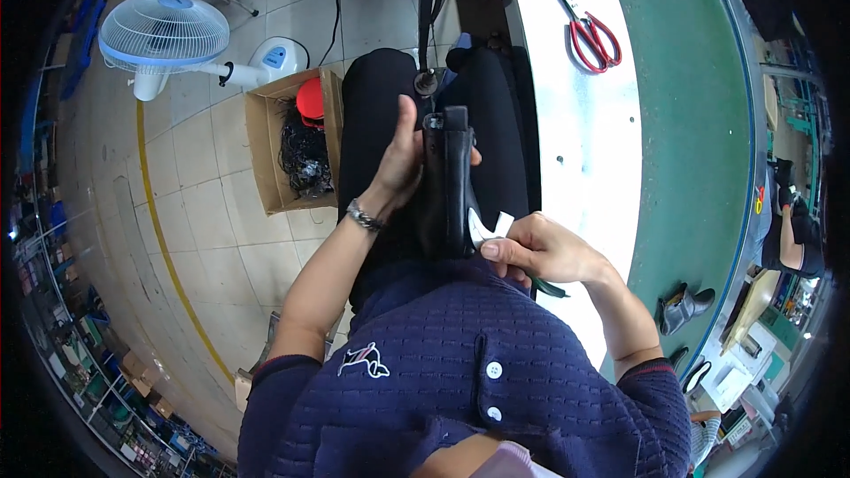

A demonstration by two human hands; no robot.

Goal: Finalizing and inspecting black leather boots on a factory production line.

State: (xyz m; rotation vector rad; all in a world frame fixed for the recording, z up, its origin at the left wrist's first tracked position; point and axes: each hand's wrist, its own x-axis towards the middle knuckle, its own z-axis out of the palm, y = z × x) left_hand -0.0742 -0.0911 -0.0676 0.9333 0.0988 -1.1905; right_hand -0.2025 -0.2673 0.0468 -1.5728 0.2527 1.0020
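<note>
A black leather-like piece, shaped like a shoe on its side (pixel 453 186), stands upright over my lap. My left hand (pixel 403 164) grips it from the left, thumb raised and a fingertip showing past its far side. By its near end, my right hand (pixel 553 250) is closed on a small white hand tool (pixel 483 230). A dark green end (pixel 551 288) sticks out below that hand. The tool's white part touches or nearly touches the black piece; its working end is partly hidden, so its exact kind is unclear.
Red-handled scissors (pixel 593 42) lie on the white bench top (pixel 584 124) at right. Beyond runs a green surface (pixel 682 142) with dark shoes (pixel 686 308). At left are a cardboard box (pixel 266 159) of black scraps and a fan (pixel 164 31). A metal post (pixel 427 18) rises ahead.
</note>
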